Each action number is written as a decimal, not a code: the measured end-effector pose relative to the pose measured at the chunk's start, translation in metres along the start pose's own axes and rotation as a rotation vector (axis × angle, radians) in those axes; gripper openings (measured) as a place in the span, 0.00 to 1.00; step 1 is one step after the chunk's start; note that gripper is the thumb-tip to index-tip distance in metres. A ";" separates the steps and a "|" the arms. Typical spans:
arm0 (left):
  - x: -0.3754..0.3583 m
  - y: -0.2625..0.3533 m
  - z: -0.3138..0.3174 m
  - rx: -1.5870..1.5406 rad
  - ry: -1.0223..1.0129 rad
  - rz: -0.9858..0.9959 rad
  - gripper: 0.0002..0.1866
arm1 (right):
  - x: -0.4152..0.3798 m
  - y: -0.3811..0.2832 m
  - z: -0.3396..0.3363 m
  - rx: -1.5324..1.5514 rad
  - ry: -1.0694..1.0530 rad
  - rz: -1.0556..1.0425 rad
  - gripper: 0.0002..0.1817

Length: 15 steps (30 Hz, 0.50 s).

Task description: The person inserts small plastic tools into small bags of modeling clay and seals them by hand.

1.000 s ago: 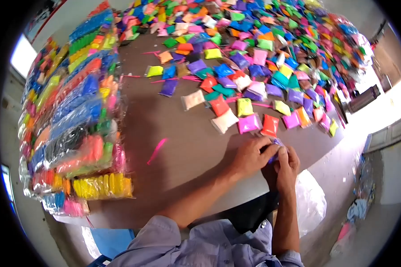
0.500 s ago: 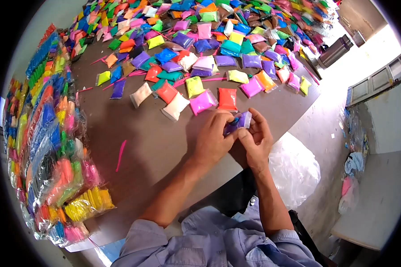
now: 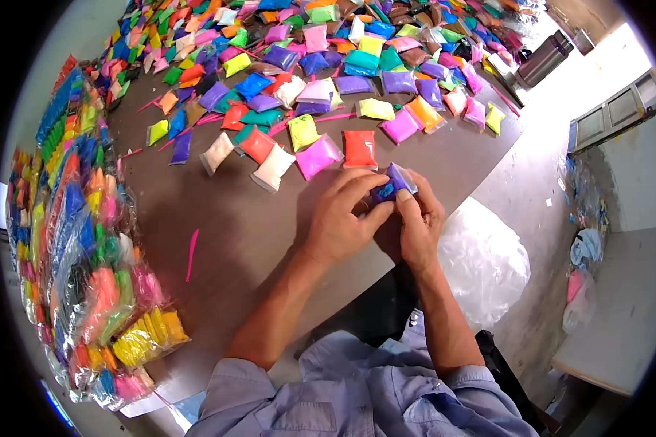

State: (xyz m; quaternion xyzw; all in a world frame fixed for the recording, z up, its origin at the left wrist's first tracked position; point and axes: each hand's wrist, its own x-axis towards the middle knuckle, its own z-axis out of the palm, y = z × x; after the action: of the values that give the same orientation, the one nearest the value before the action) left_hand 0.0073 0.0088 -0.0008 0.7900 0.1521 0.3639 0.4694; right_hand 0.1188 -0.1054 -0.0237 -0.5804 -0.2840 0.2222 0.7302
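Observation:
A small clear plastic packet with purple contents (image 3: 399,177) is held between my two hands over the table's near edge. A dark blue lump (image 3: 384,191) shows at its left side, by my left fingertips. My left hand (image 3: 341,224) pinches the packet from the left with thumb and forefinger. On the other side, my right hand (image 3: 420,227) grips it, thumb pressed on the front and fingers curled behind. Just beyond my hands lie a red packet (image 3: 360,148), a bright pink packet (image 3: 318,157) and a cream packet (image 3: 273,168).
Many colourful packets (image 3: 372,62) cover the far part of the brown table (image 3: 248,218). Larger clear bags of bundled packets (image 3: 113,291) are stacked at left. A pink strip (image 3: 192,255) lies nearby. At right are a white plastic bag (image 3: 485,266) and a steel flask (image 3: 544,60).
The purple packet has been turned in my fingers, so the blue lump shows more plainly. The camera view has shifted slightly; both hands still hold the packet.

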 end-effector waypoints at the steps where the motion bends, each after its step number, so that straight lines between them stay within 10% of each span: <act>1: -0.001 -0.005 0.001 0.016 0.019 0.007 0.21 | 0.000 -0.002 0.001 0.001 0.001 0.002 0.19; 15: 0.004 -0.014 -0.010 -0.281 0.016 -0.175 0.07 | 0.001 -0.005 0.000 -0.155 -0.044 -0.126 0.17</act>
State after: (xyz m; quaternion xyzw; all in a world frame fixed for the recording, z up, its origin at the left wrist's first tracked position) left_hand 0.0049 0.0245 -0.0079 0.6972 0.1716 0.3459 0.6040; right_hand 0.1193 -0.1057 -0.0189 -0.6112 -0.3523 0.1656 0.6891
